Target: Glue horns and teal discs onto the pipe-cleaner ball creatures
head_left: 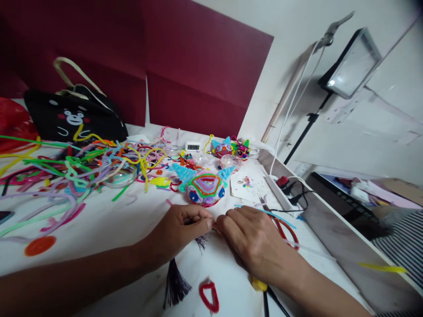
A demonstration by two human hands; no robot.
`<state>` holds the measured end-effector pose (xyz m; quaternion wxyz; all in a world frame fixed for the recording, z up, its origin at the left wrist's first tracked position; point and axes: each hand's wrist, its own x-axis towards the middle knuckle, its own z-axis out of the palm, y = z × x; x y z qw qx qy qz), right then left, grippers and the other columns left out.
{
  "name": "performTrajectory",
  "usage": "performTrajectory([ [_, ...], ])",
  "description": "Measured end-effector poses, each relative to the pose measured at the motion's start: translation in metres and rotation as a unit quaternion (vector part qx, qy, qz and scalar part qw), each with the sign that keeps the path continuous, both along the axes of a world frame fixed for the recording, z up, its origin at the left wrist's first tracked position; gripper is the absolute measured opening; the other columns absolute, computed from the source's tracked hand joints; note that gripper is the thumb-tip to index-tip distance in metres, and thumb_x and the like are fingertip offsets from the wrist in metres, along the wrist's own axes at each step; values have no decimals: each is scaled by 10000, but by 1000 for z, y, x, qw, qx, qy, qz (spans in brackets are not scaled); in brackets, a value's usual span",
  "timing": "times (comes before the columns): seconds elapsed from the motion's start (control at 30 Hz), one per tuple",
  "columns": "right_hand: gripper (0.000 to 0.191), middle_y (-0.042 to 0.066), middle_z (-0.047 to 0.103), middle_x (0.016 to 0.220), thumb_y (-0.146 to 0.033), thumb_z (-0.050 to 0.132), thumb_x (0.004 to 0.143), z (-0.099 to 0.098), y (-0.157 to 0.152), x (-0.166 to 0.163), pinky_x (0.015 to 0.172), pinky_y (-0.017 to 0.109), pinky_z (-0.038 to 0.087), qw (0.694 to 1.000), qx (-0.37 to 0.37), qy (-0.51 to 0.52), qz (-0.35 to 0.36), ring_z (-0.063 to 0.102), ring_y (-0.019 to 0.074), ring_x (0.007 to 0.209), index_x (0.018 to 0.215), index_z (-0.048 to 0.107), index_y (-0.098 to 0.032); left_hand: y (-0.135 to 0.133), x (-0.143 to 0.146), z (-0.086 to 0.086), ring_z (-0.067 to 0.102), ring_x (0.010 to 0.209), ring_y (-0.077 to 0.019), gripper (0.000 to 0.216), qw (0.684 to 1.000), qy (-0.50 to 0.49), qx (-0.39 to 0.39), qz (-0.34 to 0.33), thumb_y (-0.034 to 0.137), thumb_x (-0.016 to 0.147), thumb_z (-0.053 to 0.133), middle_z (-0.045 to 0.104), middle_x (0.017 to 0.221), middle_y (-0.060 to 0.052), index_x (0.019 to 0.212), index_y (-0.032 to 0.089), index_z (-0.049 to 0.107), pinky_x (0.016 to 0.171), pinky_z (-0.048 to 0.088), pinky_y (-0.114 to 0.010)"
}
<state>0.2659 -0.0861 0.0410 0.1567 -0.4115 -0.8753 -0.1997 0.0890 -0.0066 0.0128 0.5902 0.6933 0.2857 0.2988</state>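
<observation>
My left hand (180,229) and my right hand (254,240) meet fingertip to fingertip on the white table (109,224), both pinched shut on something small I cannot make out. Just beyond them sits a round craft ball (205,187) wrapped in coloured pipe cleaners, with two teal cone ears. A light blue pipe cleaner (269,213) and red-handled scissors (287,233) lie under and behind my right hand. A red pipe-cleaner loop (209,297) and a dark tassel (175,284) lie near my forearms.
A tangled heap of coloured pipe cleaners (79,169) covers the left of the table, with a black bear-face bag (74,119) behind. Two smaller decorated balls (231,149) and a small digital clock (192,146) stand at the back. A lamp (350,66) and cables are at right.
</observation>
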Motion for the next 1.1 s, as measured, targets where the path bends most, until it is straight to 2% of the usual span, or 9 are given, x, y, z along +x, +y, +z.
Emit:
performTrajectory([
  [0.17,169,26,521,714,-102,411,948,-12,6,4,568,347,281,999,33,-42,8,411,191,599,842,533,-155,1,1,-4,454,642,-119,206,1000,11,-6,-7,330,782,606,547,644,15,684,153,639,580,351,-228],
  [0.43,224,24,513,694,-98,377,955,-14,10,6,561,344,284,998,56,-37,12,393,181,578,801,525,-166,1,0,-4,384,608,-103,213,1000,1,-8,-6,346,790,609,466,614,38,705,151,609,571,309,-238],
  [0.63,306,14,491,617,-96,369,963,-12,13,5,535,329,278,996,89,-2,29,368,164,542,709,523,-168,-1,0,-4,355,589,-99,210,1000,1,3,-12,350,786,604,416,593,48,722,151,600,553,282,-236],
  [0.9,297,-8,467,579,-145,436,958,-14,12,3,516,318,283,988,134,38,65,391,147,530,667,475,-193,-9,-2,-7,275,531,-90,209,998,23,48,-13,338,794,573,291,545,63,689,158,579,509,212,-249],
  [1.1,309,-20,457,557,-129,442,952,-14,13,1,508,309,278,989,123,59,60,391,134,510,653,451,-204,-10,-1,-6,236,506,-78,180,998,32,54,4,328,761,595,266,527,77,707,157,604,486,186,-238],
])
